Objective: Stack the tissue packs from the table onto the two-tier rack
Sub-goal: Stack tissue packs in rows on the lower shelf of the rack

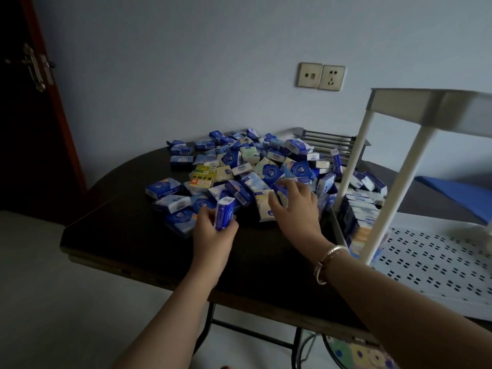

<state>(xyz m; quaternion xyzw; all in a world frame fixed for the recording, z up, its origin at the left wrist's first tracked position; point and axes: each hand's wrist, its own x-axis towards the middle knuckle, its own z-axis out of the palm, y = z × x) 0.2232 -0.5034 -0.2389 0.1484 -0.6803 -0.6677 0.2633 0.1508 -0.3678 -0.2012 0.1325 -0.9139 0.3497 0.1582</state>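
1. A dark wooden door with a red-brown frame stands at the far left, and a metal lever handle is fixed on it.
2. A dark, rounded folding bench fills the middle of the view, standing on black metal legs.
3. The left hand is raised just above the near part of the bench, its fingers and thumb curled round a small blue-and-white tissue pack held upright on its narrow end.
4. Behind that hand, a loose heap of blue-and-white tissue packs lies jumbled on the bench, with a few single packs spread at its left edge.
5. A yellow-and-green printed pack lies among them on the left side of the heap.
6. The right hand reaches into the near right side of the heap with its fingers spread and bent over a pale cream tissue pack; whether it actually grips the pack cannot be told.
7. A gold-coloured bangle sits on the right wrist.
8. Two beige wall sockets are mounted on the pale blue wall above the heap.
9. A white plastic two-tier rack with round posts stands on the right end of the bench.
10. A tight row of tissue packs set on edge fills the left side of its perforated lower tier, just beside the right forearm.
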